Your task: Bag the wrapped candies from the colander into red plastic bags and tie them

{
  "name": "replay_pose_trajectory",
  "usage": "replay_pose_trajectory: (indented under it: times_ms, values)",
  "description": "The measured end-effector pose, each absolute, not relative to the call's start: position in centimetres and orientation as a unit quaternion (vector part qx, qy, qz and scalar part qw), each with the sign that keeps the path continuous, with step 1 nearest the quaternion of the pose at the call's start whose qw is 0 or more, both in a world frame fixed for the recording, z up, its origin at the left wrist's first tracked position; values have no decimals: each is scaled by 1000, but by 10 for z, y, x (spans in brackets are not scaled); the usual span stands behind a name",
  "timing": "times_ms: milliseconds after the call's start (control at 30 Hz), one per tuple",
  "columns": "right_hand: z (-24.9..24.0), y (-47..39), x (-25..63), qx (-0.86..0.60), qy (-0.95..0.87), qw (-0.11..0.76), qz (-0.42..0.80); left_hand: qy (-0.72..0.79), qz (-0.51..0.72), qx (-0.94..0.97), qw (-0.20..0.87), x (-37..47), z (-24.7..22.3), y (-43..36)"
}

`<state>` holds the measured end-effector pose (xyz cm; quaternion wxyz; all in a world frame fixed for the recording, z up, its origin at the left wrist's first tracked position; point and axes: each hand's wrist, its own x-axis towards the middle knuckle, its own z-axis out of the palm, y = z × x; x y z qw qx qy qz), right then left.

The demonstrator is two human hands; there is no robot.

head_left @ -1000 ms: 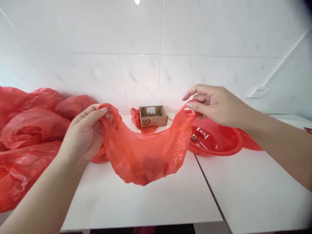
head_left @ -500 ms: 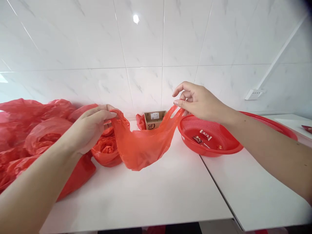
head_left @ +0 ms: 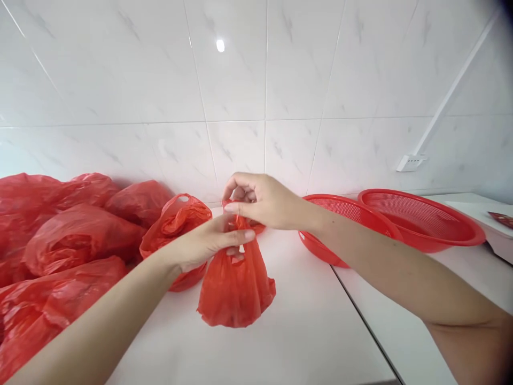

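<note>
Head view: holding a thin red bag in front of the chest, above or on the tabletop, leaving any contact below impossible to judge. Pinching the bag's bunched top between thumb and curled fingers of the right hand; gripping it just below between thumb and fingers of the left hand. Keeping any contents indistinct behind the red plastic.

Seeing an open red bag behind the left wrist, bearing crumpled red plastic in its mouth. Seeing a heap of red bags farther left, being cut off by the frame edge and keeping their insides unclear.

Seeing a red mesh basket to the right, losing most of its interior behind the right forearm. Seeing a second basket just beside, showing a darker, indistinct floor. Seeing a dark red packet at the right edge, being partly cut off.
</note>
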<state>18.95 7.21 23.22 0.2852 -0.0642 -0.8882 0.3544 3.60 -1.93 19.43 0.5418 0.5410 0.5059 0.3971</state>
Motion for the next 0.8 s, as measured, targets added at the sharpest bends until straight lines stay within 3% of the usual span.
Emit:
replay_pose_trajectory:
  times_ms: [300, 500, 667, 800]
  values:
    - [183, 96, 185, -96, -854, 288, 422, 570, 468, 456, 499, 29, 181, -3]
    - [152, 82, 199, -91, -783, 372, 490, 541, 437, 530, 485, 18, 177, -2]
    - [128, 85, 194, -122, -718, 444, 522, 597, 290, 652, 367, 16, 183, -10]
    - [107, 102, 173, -133, -721, 396, 553, 636, 234, 712, 184, 21, 170, -8]
